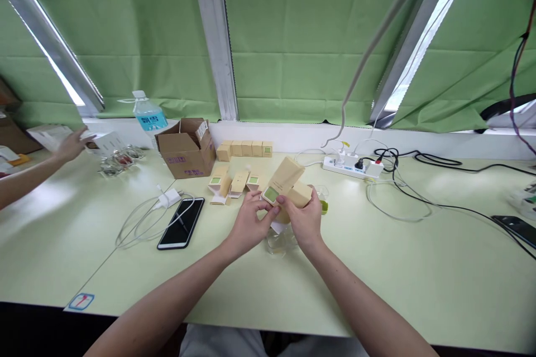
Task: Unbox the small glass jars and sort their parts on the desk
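Both of my hands meet over the middle of the pale green table (251,284). My left hand (251,223) pinches the lower left edge of a small tan carton (287,177) with a green square on it. My right hand (305,217) grips the carton's other side, its thumb near the green square. The carton is tilted, and its lower part is partly hidden by my fingers. Clear plastic pieces (277,244) lie just below my hands. A green item (324,206) shows beside my right hand. Several opened tan cartons (238,183) lie to the left of my hands.
A row of small tan boxes (247,149) stands by the wall beside a brown cardboard box (186,150). Left are a phone (181,224), white cable, bottle (149,114) and another person's hand (72,145). Right are a power strip (352,166), cables and a dark phone (517,228).
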`<state>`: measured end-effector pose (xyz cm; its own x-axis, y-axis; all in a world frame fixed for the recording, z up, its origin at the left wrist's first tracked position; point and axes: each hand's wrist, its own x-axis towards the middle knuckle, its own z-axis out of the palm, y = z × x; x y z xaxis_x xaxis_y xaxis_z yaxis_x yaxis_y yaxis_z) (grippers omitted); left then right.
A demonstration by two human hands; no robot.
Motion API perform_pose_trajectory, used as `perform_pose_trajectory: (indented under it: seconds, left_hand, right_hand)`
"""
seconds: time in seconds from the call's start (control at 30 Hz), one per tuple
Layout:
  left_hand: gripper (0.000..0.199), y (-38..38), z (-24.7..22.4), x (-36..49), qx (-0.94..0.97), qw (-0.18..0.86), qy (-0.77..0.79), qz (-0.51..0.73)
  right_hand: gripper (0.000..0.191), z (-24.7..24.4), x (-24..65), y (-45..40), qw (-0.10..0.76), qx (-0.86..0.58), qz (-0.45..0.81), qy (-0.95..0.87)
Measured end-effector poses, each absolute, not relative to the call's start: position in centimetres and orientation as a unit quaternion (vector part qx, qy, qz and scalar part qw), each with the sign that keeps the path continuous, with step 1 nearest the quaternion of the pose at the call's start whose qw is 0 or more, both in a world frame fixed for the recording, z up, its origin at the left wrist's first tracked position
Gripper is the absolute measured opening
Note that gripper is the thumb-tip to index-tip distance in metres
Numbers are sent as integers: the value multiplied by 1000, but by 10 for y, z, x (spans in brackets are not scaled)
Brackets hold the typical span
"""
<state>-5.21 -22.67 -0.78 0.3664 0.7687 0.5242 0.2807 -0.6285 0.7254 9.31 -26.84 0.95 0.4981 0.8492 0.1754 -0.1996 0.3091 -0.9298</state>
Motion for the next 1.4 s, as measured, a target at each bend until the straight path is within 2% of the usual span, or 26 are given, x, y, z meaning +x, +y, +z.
perform_pose_trajectory:
  seconds: [0.13, 0.2, 0.27, 0.3, 0.37, 0.43, 0.5, 0.6, 0.7, 0.8, 1.0, 1.17, 1.3, 1.4]
  left_hand:
    - [22, -220, -5, -56, 736, 276, 390, 479]
    - [35, -216, -2, -58, 701, 312, 395, 506]
    - [53, -213, 1, -59, 679, 391, 371, 499]
    - [55, -211, 2, -59, 676, 435, 353, 479]
    - [47, -208, 4, -60, 676, 496, 326, 437]
    - [37, -202, 6, -63, 677, 505, 325, 426]
    - [36, -192, 10, -70, 662, 492, 348, 445]
    - [46, -166, 17, -91, 608, 464, 405, 501]
    - [52, -132, 23, -121, 572, 376, 486, 543]
    - [52, -101, 23, -151, 556, 337, 532, 542]
    - [44, -66, 23, -189, 542, 292, 605, 506]
    - [39, -60, 23, -185, 562, 297, 630, 445]
    - [45, -56, 14, -169, 595, 290, 638, 393]
    - [49, -52, 10, -165, 613, 247, 662, 353]
  right_hand:
    - [46, 6, 96, -267, 719, -453, 368, -377]
    - [43, 3, 99, -265, 713, -448, 374, -388]
    - [41, 0, 103, -262, 705, -450, 379, -397]
    - [41, -1, 104, -261, 700, -452, 378, -403]
    - [40, -1, 105, -260, 689, -460, 376, -414]
    - [43, -1, 107, -259, 679, -457, 389, -424]
    - [50, 1, 109, -258, 669, -447, 407, -433]
    - [60, 5, 118, -259, 670, -453, 379, -449]
    - [53, 9, 128, -261, 670, -479, 328, -463]
    - [42, 9, 134, -262, 638, -511, 301, -491]
    - [33, 2, 131, -262, 578, -525, 295, -551]
    - [34, 4, 129, -262, 553, -538, 288, -566]
    - [33, 2, 130, -261, 523, -559, 274, -582]
    - [31, -1, 132, -260, 509, -568, 260, -592]
